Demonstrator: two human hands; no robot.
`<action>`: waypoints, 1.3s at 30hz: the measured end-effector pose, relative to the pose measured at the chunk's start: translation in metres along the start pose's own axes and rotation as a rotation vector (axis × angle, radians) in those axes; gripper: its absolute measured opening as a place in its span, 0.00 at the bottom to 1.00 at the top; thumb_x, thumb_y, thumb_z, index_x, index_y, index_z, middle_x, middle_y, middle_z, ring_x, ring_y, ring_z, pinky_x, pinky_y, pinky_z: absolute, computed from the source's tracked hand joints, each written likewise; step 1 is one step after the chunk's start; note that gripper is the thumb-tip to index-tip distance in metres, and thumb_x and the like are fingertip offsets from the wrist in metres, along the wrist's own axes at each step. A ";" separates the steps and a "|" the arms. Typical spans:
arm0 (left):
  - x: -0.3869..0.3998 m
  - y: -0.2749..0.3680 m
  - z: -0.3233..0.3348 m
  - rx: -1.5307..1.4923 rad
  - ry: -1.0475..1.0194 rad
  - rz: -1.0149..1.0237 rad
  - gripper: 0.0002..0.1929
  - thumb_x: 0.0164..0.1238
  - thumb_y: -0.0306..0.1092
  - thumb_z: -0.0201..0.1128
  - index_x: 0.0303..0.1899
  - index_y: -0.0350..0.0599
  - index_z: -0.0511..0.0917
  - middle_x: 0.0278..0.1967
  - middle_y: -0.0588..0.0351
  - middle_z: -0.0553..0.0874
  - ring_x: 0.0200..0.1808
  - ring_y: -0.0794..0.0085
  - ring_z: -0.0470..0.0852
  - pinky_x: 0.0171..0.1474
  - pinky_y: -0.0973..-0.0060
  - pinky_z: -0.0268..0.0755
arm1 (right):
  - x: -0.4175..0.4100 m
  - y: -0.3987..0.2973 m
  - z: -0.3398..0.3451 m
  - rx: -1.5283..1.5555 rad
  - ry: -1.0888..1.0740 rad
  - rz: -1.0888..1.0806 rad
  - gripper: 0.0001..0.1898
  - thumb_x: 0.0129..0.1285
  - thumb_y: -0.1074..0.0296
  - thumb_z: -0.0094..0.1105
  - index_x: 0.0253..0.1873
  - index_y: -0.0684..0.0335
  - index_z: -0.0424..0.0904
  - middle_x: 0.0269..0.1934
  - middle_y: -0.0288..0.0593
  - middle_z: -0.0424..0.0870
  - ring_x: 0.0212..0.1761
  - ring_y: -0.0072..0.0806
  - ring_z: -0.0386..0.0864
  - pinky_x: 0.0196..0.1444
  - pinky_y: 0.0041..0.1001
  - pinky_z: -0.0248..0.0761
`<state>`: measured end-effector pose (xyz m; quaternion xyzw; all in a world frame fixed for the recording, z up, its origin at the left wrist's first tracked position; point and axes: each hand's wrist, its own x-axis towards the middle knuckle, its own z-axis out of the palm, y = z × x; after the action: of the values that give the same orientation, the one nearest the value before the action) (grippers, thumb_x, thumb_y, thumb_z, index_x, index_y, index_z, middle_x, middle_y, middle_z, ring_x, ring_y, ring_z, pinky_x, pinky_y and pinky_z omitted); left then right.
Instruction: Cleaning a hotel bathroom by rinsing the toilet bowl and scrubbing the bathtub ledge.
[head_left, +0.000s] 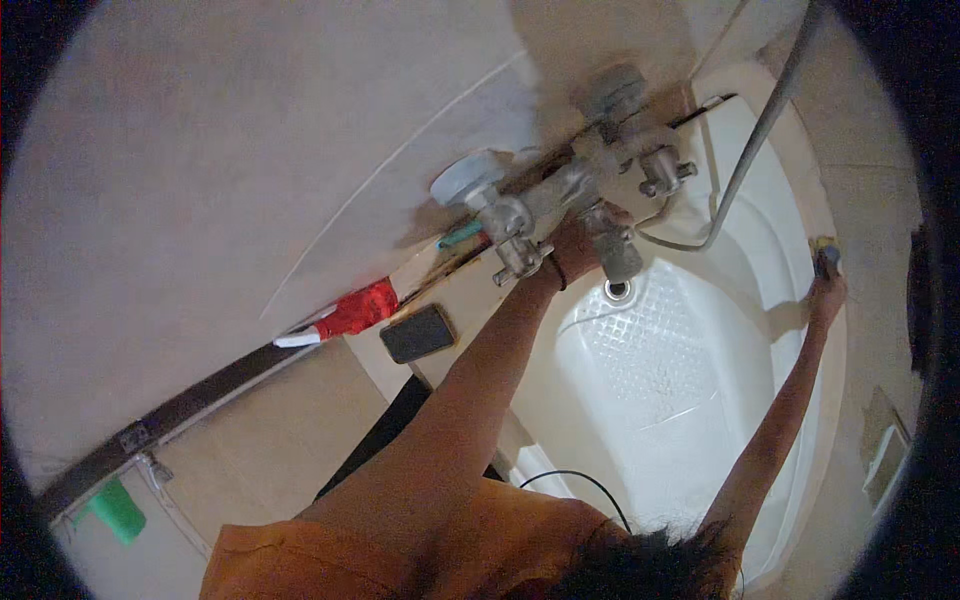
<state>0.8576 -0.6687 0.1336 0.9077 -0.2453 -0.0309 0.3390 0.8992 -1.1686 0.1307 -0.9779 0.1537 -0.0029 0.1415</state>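
Observation:
Beneath the metal bath mixer tap (555, 199), my left hand (589, 240), with a dark band at the wrist, reaches the bathtub's wall-side ledge; the tap partly hides its fingers, so its grip cannot be made out. On the far right rim of the white bathtub (675, 360), my right hand (827, 294) is closed around a small dark and yellow sponge-like pad (827, 259). A grey shower hose (757, 142) loops over the tub from the upper right. The round drain (618, 290) lies just below the tap's spout.
A dark phone-like slab (418, 333) lies on the ledge beside my left forearm. Near it are a red and white packet (356, 311) and a teal item (459, 234) along the wall. A green object (118, 511) is at lower left. A thin black cable (585, 474) curves near my body.

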 end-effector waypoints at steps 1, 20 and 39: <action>-0.001 0.000 0.001 -0.018 -0.042 -0.067 0.19 0.55 0.40 0.60 0.49 0.47 0.73 0.48 0.51 0.76 0.52 0.60 0.72 0.56 0.67 0.64 | -0.009 0.011 -0.004 0.056 0.018 -0.068 0.14 0.54 0.72 0.50 0.45 0.61 0.79 0.36 0.53 0.81 0.37 0.43 0.80 0.39 0.32 0.72; 0.008 0.005 0.019 -0.789 0.134 -0.336 0.15 0.50 0.33 0.62 0.43 0.47 0.76 0.44 0.54 0.78 0.46 0.60 0.76 0.50 0.63 0.68 | 0.076 -0.121 0.059 0.184 0.358 -0.108 0.13 0.52 0.69 0.54 0.43 0.59 0.80 0.41 0.46 0.81 0.44 0.38 0.79 0.47 0.31 0.69; 0.001 -0.005 0.008 0.044 -0.190 -0.144 0.19 0.64 0.41 0.48 0.54 0.45 0.67 0.55 0.52 0.70 0.58 0.62 0.66 0.58 0.61 0.59 | -0.008 0.000 -0.013 0.127 0.335 0.167 0.11 0.45 0.72 0.55 0.36 0.64 0.82 0.31 0.49 0.82 0.32 0.38 0.81 0.36 0.31 0.73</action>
<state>0.8590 -0.6711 0.1249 0.9233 -0.2110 -0.1354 0.2910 0.8904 -1.1700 0.1434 -0.9368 0.2551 -0.1634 0.1748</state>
